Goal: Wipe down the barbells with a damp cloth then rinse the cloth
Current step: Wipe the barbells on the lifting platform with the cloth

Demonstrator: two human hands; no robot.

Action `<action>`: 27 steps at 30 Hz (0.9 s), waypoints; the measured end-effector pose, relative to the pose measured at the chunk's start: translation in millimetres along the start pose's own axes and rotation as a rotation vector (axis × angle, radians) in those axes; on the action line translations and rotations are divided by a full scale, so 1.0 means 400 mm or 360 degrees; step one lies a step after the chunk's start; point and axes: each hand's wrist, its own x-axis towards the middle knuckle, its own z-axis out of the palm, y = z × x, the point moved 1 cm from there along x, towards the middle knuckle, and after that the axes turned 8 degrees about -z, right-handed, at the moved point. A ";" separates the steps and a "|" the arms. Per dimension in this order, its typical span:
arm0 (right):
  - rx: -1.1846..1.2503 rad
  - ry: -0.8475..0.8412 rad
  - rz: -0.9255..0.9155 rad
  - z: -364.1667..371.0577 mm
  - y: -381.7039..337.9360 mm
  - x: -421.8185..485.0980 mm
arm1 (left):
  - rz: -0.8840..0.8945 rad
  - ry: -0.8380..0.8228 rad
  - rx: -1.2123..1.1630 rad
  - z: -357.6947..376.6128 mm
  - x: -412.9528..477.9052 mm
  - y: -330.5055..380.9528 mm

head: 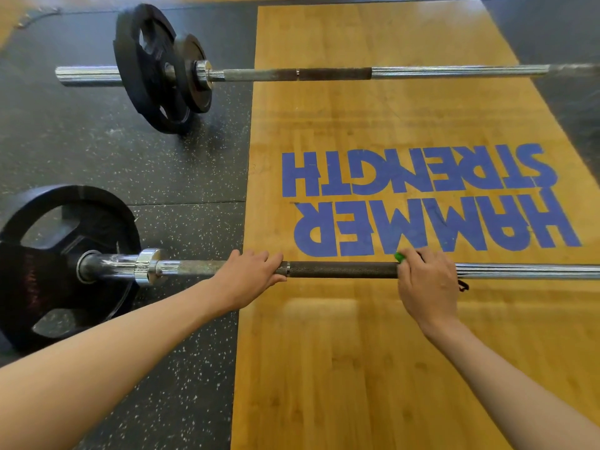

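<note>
Near side, on the dark knurled stretch of the near barbell [341, 269], our right hand [425, 284] is wrapped round the shaft with the green cloth [400, 256] bunched under it, only a corner showing by the fingers; our left hand [253, 274] is curled over the same bar further left, at the wooden platform's [357, 368] left edge. Bar lies left-right across platform and speckled rubber floor [97, 151], one black plate [48, 271] on its left end. Far barbell [324, 74] sits parallel, well apart, with two black plates [146, 66] at left.
</note>
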 end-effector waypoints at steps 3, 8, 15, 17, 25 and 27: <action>-0.0087 -0.0356 0.0118 -0.016 -0.093 0.067 | -0.0003 -0.0014 0.0002 -0.002 0.002 0.001; -0.0053 -0.0555 -0.0224 0.010 -0.378 0.099 | -0.0042 -0.0039 0.0047 -0.004 0.000 0.005; 0.0075 -0.0198 -0.0585 0.084 -0.428 0.043 | -0.0039 -0.0056 0.0024 -0.004 -0.011 0.002; 0.0099 -0.0132 -0.0661 0.076 -0.351 0.016 | -0.0029 -0.0042 0.0034 0.003 -0.009 0.001; -0.0033 -0.0669 0.0077 0.006 -0.134 0.122 | -0.0042 -0.0003 0.0084 0.003 -0.007 0.006; -0.0077 -0.0746 0.0125 0.008 -0.179 0.136 | -0.0063 0.0036 0.0124 0.005 -0.008 0.007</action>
